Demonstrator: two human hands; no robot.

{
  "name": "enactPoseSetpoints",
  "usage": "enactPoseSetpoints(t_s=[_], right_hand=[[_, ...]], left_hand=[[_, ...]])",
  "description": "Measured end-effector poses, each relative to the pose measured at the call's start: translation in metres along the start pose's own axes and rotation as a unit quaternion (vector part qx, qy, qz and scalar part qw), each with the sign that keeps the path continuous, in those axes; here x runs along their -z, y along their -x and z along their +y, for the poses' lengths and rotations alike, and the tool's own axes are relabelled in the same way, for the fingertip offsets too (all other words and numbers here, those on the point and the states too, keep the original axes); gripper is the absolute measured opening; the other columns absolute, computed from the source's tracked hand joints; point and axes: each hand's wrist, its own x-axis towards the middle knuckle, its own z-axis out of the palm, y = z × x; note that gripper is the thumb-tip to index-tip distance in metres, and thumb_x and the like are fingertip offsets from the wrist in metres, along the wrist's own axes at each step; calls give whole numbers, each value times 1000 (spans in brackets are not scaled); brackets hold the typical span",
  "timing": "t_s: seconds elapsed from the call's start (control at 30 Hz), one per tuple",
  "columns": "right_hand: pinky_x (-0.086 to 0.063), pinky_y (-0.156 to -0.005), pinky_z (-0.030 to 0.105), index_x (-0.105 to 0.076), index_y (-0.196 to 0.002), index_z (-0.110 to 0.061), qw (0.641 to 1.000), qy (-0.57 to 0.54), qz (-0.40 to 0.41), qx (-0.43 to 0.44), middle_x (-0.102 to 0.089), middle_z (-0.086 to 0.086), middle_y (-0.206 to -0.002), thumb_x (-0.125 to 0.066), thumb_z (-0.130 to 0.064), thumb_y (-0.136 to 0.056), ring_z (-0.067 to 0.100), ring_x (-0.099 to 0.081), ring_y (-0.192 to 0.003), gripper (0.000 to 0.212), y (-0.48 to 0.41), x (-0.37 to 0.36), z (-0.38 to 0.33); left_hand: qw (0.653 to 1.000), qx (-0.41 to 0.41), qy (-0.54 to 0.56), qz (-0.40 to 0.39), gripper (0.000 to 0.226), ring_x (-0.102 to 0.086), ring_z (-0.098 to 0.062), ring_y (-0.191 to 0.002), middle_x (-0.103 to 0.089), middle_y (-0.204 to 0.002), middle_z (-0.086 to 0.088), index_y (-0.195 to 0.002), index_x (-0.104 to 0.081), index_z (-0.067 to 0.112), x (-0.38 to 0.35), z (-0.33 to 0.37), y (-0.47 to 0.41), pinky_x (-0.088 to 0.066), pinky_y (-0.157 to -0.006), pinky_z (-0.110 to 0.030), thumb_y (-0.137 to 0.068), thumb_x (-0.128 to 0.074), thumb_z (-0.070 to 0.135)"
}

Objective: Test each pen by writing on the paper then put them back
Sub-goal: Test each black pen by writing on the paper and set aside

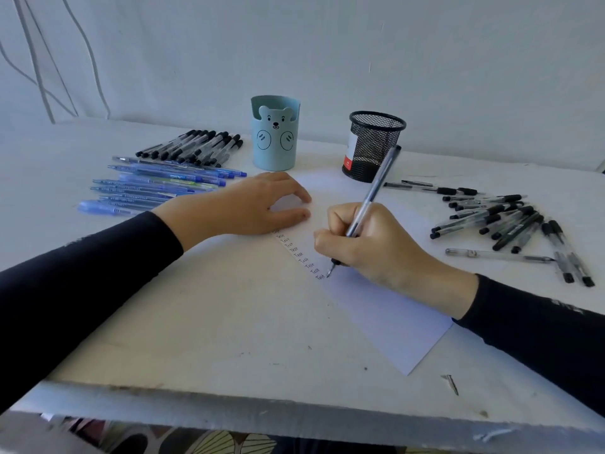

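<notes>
The right hand [376, 247] is gripping a pen [366, 208] between thumb and fingers, its tip touching the paper [393, 316] at the bottom of a short column of handwritten "Test" words [299, 255] running along the sheet's left edge. The pen's barrel is leaning up and away toward the black mesh holder [375, 145], which is standing at the far end of the sheet. The left hand [248, 204] is lying flat with fingers spread, holding nothing, and pressing down the upper left part of the paper, which is resting at an angle on the white surface [196, 322]. Just beyond the left hand, a light blue bear-faced cup [275, 134] is standing upright. To the left of that cup, a row of blue pens [157, 185] is lying side by side, with a tidy group of black-capped pens [193, 147] behind them. To the right of the sheet, a looser heap of black pens [504, 221] is lying scattered, some crossing one another. Both forearms are covered in dark sleeves [82, 273].
</notes>
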Motion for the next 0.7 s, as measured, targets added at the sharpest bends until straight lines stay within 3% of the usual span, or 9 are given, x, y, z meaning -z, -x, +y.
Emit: enactPoseSetpoints(t_s=[0.17, 0.37, 0.6, 0.7], right_hand=[[-28, -47, 15, -31, -52, -16, 1000, 17, 0, 10, -28, -11, -47, -69, -2, -82, 4, -27, -44, 50, 5, -4, 1], [-35, -60, 31, -33, -51, -17, 1000, 25, -12, 10, -31, -13, -48, -71, -4, -81, 7, -31, -48, 50, 5, -6, -1], [-37, -64, 33, -32, -50, -17, 1000, 16, -12, 7, -31, -15, -46, -70, 0, -80, 4, -31, -47, 51, 4, -7, -3], [-34, -59, 29, -31, -52, -15, 1000, 12, -5, 9, -30, -14, -46, -69, 1, -81, 4, -31, -46, 50, 5, -7, -3]], left_hand=[[1000, -3, 0, 2, 43, -45, -11, -122, -51, -132, 9, -129, -55, 33, 0, 0, 0, -31, -88, -22, -90, -49, 52], [1000, 1, -2, -6, 53, -47, -13, -120, -51, -131, 9, -128, -54, 34, 2, 2, 1, -39, -90, -27, -84, -42, 60], [1000, 5, -1, -14, 55, -49, -15, -118, -51, -131, 9, -128, -54, 35, 2, 2, 1, -44, -95, -34, -82, -41, 63], [1000, 5, 1, -16, 56, -49, -16, -117, -51, -131, 9, -128, -54, 35, 3, 2, 1, -45, -94, -34, -82, -41, 64]])
